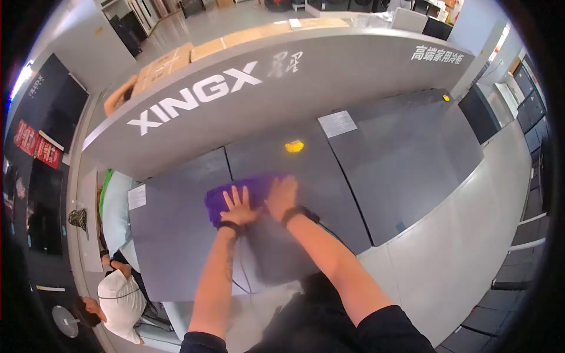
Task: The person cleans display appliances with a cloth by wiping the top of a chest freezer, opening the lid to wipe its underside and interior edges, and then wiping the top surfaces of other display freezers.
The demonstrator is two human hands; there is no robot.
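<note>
Boxes of brown cardboard (170, 63) stand behind a long grey sign panel (353, 65) with white XINGX lettering; their contents are hidden. On the near side of the panel, dark grey, flat-topped cabinets (406, 159) stand side by side, their insides out of sight. A bunched purple cloth (257, 187) lies on the tops, where the seam between the left and middle cabinets meets its far edge. The left hand (238, 212) is spread, fingers apart, pressing flat on the cloth, which lies under it and reaches out to either side. The right hand (282, 197) is just beside it, at the cloth's right end, blurred; whether it grips the fabric I cannot tell. Beyond the cloth lies a small bright yellow object (294, 146).
</note>
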